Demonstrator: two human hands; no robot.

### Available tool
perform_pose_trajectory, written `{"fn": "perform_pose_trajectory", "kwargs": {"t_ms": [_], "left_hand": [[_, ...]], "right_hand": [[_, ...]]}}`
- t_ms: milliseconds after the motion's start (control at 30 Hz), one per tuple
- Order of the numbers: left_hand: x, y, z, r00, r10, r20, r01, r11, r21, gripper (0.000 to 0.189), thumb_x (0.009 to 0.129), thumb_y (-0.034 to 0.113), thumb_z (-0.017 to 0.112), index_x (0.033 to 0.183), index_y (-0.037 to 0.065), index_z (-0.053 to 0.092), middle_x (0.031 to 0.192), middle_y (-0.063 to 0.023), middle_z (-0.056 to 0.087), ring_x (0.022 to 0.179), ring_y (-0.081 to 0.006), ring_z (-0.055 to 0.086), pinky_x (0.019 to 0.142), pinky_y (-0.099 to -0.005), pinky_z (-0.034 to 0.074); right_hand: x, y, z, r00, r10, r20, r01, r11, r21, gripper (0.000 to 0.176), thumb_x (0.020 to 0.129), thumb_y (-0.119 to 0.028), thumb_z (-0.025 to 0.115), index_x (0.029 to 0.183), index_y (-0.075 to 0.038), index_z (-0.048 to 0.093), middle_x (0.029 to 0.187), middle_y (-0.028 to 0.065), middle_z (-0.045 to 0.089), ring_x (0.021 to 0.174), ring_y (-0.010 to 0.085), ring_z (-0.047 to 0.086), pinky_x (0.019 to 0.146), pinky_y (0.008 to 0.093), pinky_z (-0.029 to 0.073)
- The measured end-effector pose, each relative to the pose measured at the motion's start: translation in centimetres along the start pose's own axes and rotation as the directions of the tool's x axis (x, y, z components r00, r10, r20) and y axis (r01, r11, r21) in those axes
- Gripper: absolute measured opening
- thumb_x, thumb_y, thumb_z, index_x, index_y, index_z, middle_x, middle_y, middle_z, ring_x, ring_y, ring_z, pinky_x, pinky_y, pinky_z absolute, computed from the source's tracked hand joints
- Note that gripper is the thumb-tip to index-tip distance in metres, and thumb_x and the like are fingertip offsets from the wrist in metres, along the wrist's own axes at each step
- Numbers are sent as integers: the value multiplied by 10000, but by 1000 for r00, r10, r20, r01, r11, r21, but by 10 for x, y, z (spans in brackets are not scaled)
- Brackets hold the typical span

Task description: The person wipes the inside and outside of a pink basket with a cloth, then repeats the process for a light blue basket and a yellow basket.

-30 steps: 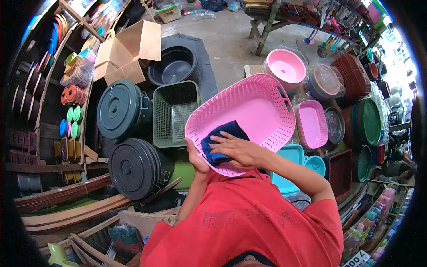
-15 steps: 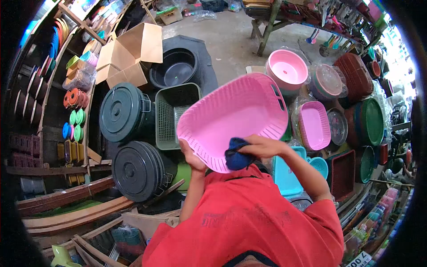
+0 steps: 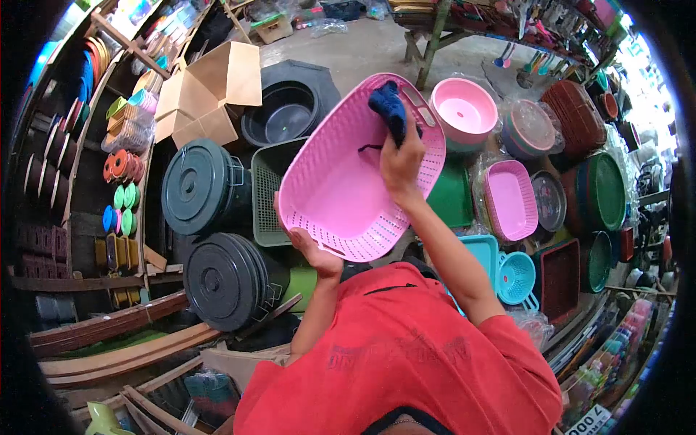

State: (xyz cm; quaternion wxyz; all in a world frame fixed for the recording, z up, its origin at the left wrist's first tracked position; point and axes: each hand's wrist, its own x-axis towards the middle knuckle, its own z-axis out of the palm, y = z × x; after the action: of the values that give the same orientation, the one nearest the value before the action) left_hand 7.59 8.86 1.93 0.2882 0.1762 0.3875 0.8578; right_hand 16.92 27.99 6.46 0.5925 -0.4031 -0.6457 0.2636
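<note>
A pink plastic basket [image 3: 341, 185] with slotted sides is held up in front of my chest, tilted so that its inside faces me. My left hand [image 3: 317, 255] grips its near left corner, fingers behind the wall and thumb at the rim. Inside the basket, near the far right wall and its handle slot, my right hand [image 3: 403, 161] is closed on a dark blue cloth [image 3: 389, 109]. The cloth is bunched in the fingers and appears to lie against the wall.
Dark lidded bins [image 3: 196, 187] and a grey-green crate [image 3: 272, 192] stand to the left. Behind are an open cardboard box [image 3: 206, 94] and a black tub [image 3: 283, 112]. On the right are pink basins [image 3: 464, 109], a pink tray [image 3: 511, 199] and a turquoise strainer [image 3: 517, 278].
My right hand has carried the cloth from the basket's near rim to its far right wall. The basket has turned and tilted, showing more of its inside; my left hand still holds it.
</note>
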Motion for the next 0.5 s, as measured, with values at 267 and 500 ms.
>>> {"fn": "perform_pose_trajectory", "kwargs": {"t_ms": [267,500], "left_hand": [[-7,10,31,936,334,109,-352,897,269,816,1101,600,328,1615,-32,267,1665,-188,290,1521,-351,344,1256,-501,260],[16,17,9,946,322,-34,-313,936,161,788,1106,586,335,1627,1,246,1641,-196,313,1511,-353,356,1255,-508,267]], "right_hand": [[-55,-8,26,913,114,391,-37,979,-198,883,911,-99,606,1696,-271,241,1753,246,95,1551,618,79,1128,850,100],[-96,-73,-8,552,3,834,-60,998,36,776,939,-70,627,1648,-203,338,1646,330,322,1513,615,231,1236,625,251]]}}
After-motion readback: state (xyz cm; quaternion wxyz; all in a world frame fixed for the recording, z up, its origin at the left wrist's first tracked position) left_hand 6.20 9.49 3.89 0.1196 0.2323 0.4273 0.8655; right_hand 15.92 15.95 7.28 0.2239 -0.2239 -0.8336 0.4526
